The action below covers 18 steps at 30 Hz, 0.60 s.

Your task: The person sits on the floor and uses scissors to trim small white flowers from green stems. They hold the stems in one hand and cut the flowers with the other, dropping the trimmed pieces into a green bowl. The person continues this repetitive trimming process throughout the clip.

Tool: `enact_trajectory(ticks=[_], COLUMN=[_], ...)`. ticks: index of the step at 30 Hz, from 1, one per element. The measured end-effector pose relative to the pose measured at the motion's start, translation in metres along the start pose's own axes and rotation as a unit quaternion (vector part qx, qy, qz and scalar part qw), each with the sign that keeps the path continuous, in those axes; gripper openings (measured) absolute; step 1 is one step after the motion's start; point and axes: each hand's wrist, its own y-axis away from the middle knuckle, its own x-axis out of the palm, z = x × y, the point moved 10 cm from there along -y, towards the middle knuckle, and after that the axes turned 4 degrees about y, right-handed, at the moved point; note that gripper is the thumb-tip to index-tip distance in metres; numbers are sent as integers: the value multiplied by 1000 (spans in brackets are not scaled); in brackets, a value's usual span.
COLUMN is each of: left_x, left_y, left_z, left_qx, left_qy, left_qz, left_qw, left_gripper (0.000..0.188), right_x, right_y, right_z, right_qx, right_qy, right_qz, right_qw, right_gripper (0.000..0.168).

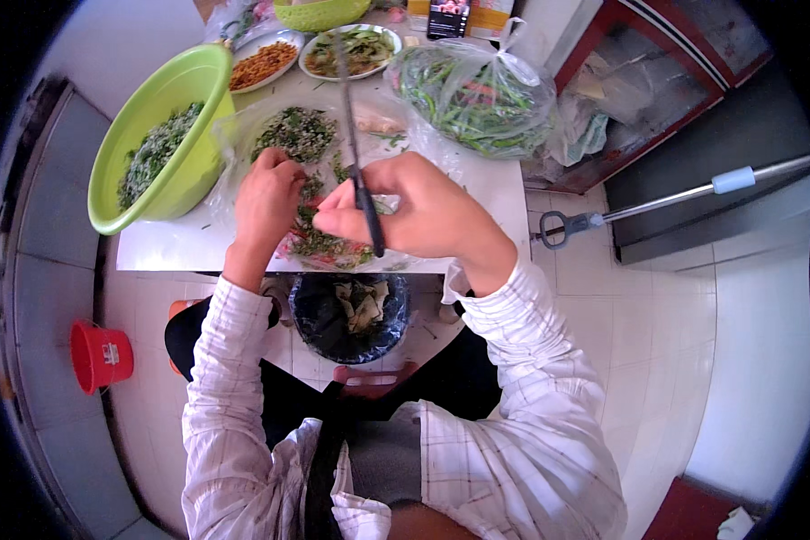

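Observation:
My right hand (412, 206) holds a knife (358, 155) by its dark handle, the narrow blade pointing away from me above the table. The thumb and index finger of that hand come together beside the handle. At the near edge of the clear plastic sheet (226, 138), my left hand (268, 196) has its fingers bent down at the greens; its fingertips are hidden, so a grip cannot be made out. Just beyond it lies a heap of small chopped or budded greens (300, 133). More greens with red pieces (317, 246) lie between my hands, partly covered by the right one.
A green basin (196, 169) holding whitish-green pieces stands left. Behind are a plate of orange-brown food (263, 65), a plate of greens (351, 52) and a phone (449, 18). A bag of green peppers (479, 101) sits right. Below the edge is a lined bin (310, 337).

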Motion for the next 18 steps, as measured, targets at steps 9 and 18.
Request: enact_trajectory(ticks=[9, 18], left_x=[-49, -97], left_y=[16, 43], left_z=[-6, -50], left_qx=[-76, -126], left_qy=[376, 668], left_qz=[-63, -78], left_qw=[921, 729], left_gripper=[10, 17], right_x=[2, 0], right_y=[-1, 7], right_z=[13, 30], right_qx=[-80, -115], right_qy=[66, 170], right_qz=[-22, -48], right_qw=[994, 978], right_gripper=[31, 35])
